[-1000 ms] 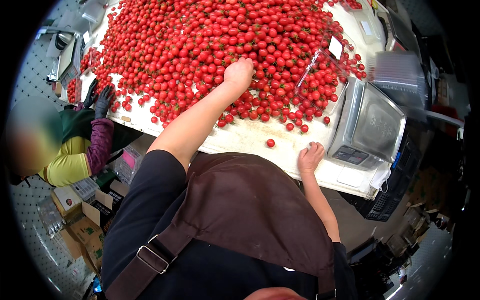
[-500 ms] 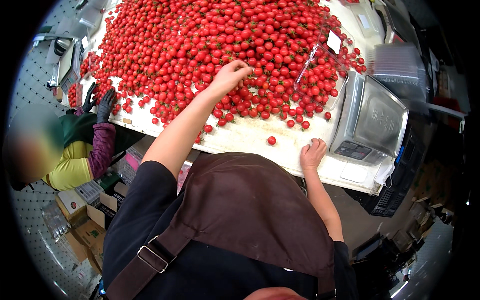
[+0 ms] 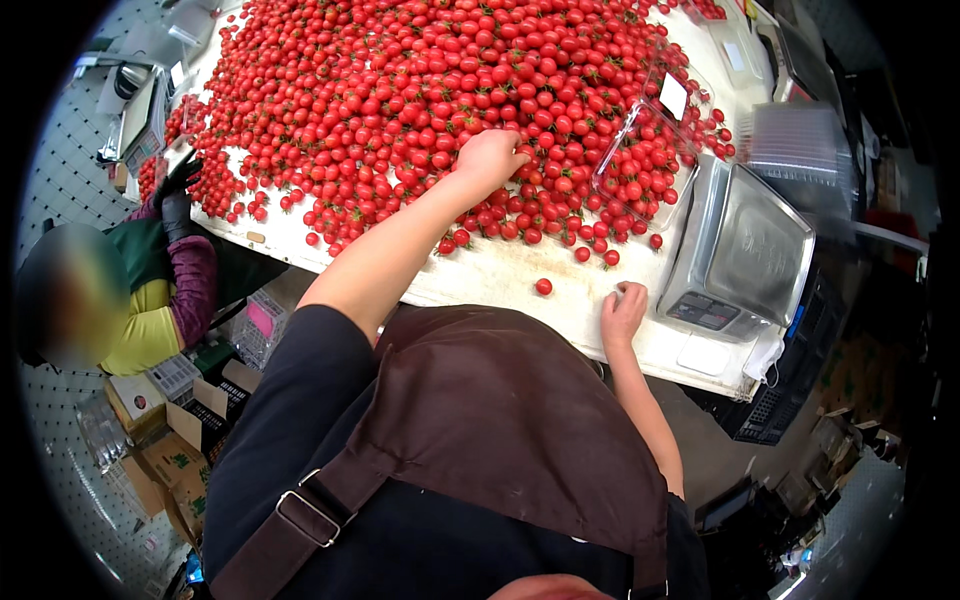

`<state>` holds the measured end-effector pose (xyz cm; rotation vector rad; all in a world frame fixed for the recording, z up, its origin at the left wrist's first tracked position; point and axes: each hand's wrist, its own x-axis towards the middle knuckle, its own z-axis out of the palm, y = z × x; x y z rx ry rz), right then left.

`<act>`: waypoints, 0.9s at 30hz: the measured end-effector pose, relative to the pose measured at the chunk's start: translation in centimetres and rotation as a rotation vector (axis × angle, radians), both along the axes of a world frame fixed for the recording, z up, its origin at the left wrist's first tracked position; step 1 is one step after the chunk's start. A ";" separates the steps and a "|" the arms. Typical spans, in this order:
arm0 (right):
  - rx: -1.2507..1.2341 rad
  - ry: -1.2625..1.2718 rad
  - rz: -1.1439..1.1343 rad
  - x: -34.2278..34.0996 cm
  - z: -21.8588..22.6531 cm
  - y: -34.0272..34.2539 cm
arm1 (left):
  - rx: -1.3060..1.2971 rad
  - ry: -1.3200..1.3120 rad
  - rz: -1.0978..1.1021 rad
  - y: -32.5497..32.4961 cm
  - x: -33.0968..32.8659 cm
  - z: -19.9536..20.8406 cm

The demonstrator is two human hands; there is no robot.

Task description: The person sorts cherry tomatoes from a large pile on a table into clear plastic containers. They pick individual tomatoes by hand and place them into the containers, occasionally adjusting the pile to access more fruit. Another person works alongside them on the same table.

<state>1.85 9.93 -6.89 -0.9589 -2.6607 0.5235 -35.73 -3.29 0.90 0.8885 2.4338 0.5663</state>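
Note:
A big heap of red cherry tomatoes [image 3: 400, 100] with green stems covers the white table [image 3: 480, 275]. My left hand [image 3: 492, 158] reaches into its near side, fingers bent together among the fruit. What lies between those fingertips is hidden. Down by the table's near edge rests my right hand [image 3: 624, 310], its fingers loosely bent, slightly apart and holding nothing. A single tomato [image 3: 543, 286] lies to its left. Beyond it, a clear plastic clamshell box [image 3: 640, 165] stands partly filled with tomatoes, a white label on its lid.
A scale [image 3: 750, 240] with a steel pan stands right of my right hand. Behind it are stacked clear plastic boxes [image 3: 800, 150]. At the left, a co-worker's gloved hands [image 3: 178, 200] are beside the heap. Cardboard boxes [image 3: 175, 460] sit on the floor there.
My left hand has moved right and slightly nearer along the heap. Several tomatoes by the table edge near that arm are now out of sight behind it. The co-worker's hands have drawn back left.

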 end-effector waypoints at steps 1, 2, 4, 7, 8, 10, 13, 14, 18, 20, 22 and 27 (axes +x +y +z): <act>-0.178 0.032 0.000 -0.7 0.9 -0.5 | 0.102 -0.100 0.055 -0.9 0.0 0.7; -0.359 0.062 0.005 -1.7 2.0 -1.4 | 0.197 -0.469 0.177 -2.2 0.0 1.5; -0.563 0.153 0.080 -4.6 4.7 -3.4 | 0.427 -0.967 0.355 -5.3 0.6 1.8; -0.671 0.236 0.244 -10.7 9.3 -5.1 | 0.741 -1.473 0.501 -8.7 2.9 2.5; -0.668 0.244 0.285 -13.0 10.2 -5.3 | 0.843 -1.598 0.525 -9.5 3.6 2.7; -0.610 0.247 0.320 -17.8 11.4 -5.1 | 0.932 -1.687 0.501 -10.7 4.5 3.7; -0.253 0.302 0.394 -24.7 11.0 -2.7 | 1.031 -1.778 0.467 -11.8 4.8 4.1; -0.090 0.277 0.408 -26.6 10.8 -1.6 | 1.048 -1.798 0.473 -11.6 5.0 5.0; 0.267 -0.086 0.429 -31.6 8.5 1.0 | 1.161 -1.890 0.483 -12.3 5.3 4.9; 0.417 -0.215 0.468 -32.8 7.6 1.0 | 1.205 -1.893 0.494 -12.8 5.4 5.0; 0.457 -0.253 0.468 -33.5 7.1 0.9 | 1.211 -1.874 0.517 -13.1 5.4 4.9; 0.426 -0.283 0.489 -33.9 6.9 1.4 | 1.230 -1.829 0.547 -13.7 5.6 4.4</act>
